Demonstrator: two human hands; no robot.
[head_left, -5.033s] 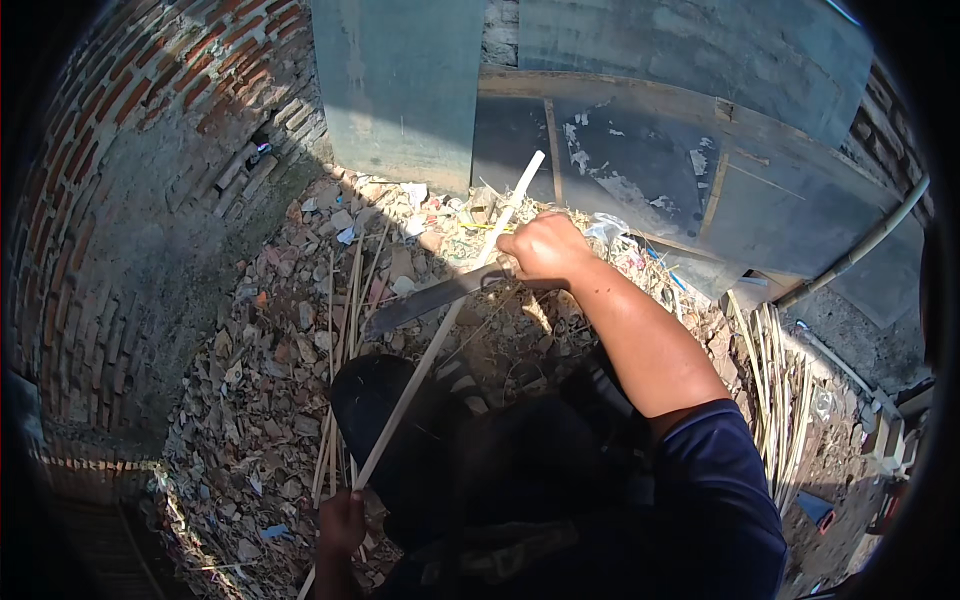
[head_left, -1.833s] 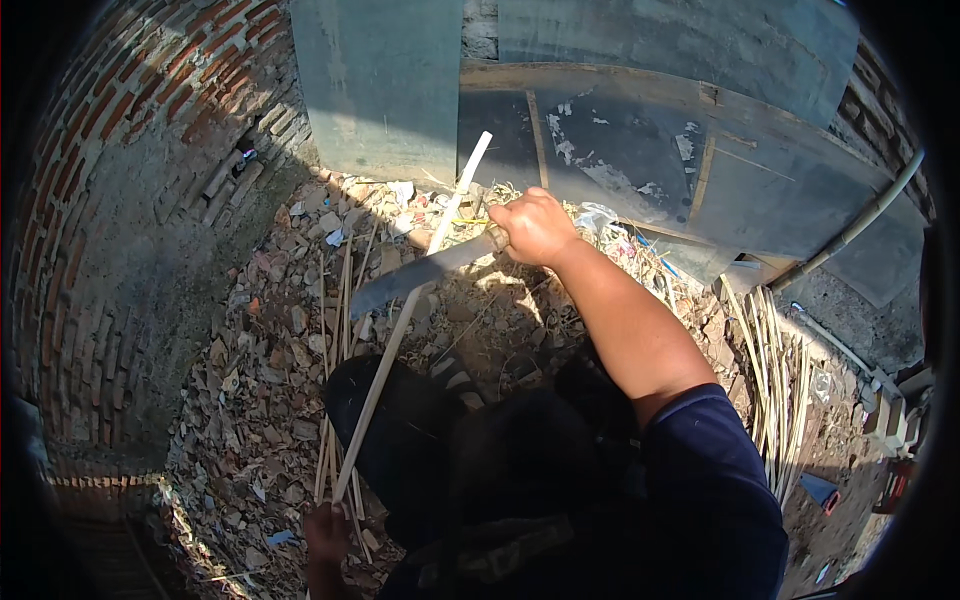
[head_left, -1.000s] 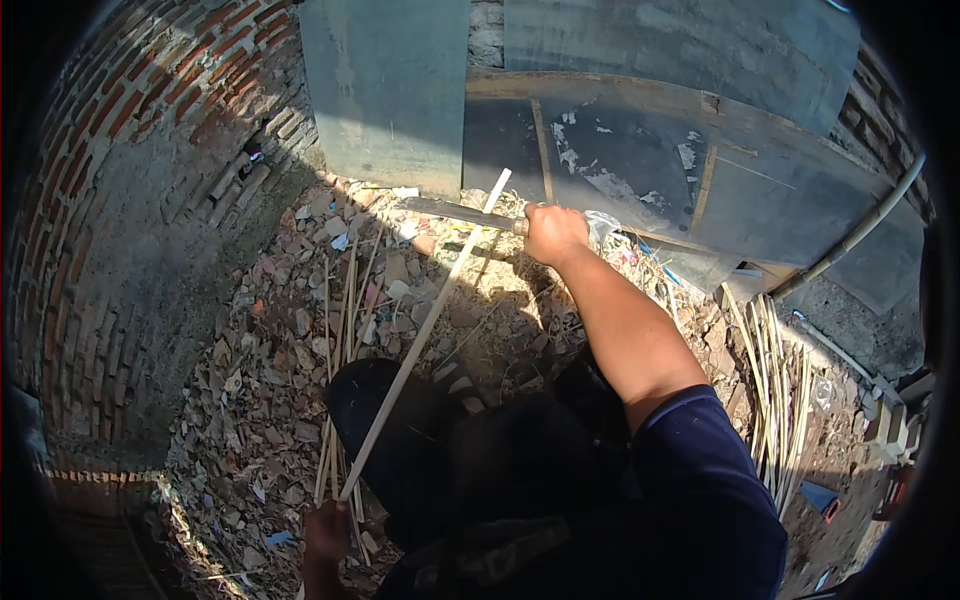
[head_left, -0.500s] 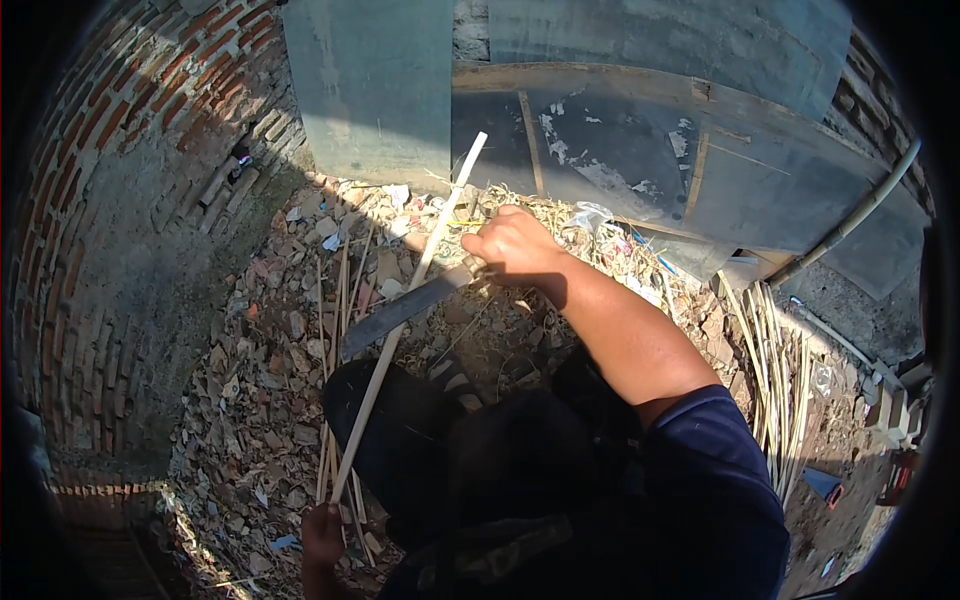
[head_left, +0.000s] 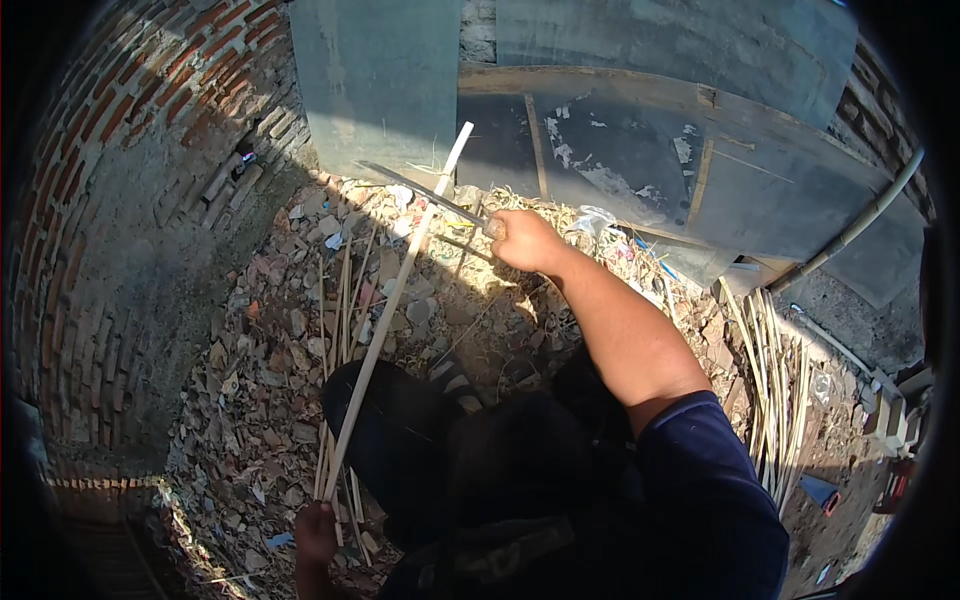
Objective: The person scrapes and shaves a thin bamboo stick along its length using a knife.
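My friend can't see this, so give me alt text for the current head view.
A person's right hand grips a long knife slanting across a pale strip, which the left hand holds lower down. Rubble and more strips lie all around.

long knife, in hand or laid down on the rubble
In hand: the right hand grips the long knife by its handle, and the blade crosses the pale strip.

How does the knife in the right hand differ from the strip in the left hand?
The knife looks mostly dark grey; the strip is pale. The strip looks much longer than the knife. The knife slopes down toward the right hand, while the strip slopes down toward the left hand. Both are slim, and they cross in view near the strip's upper end.
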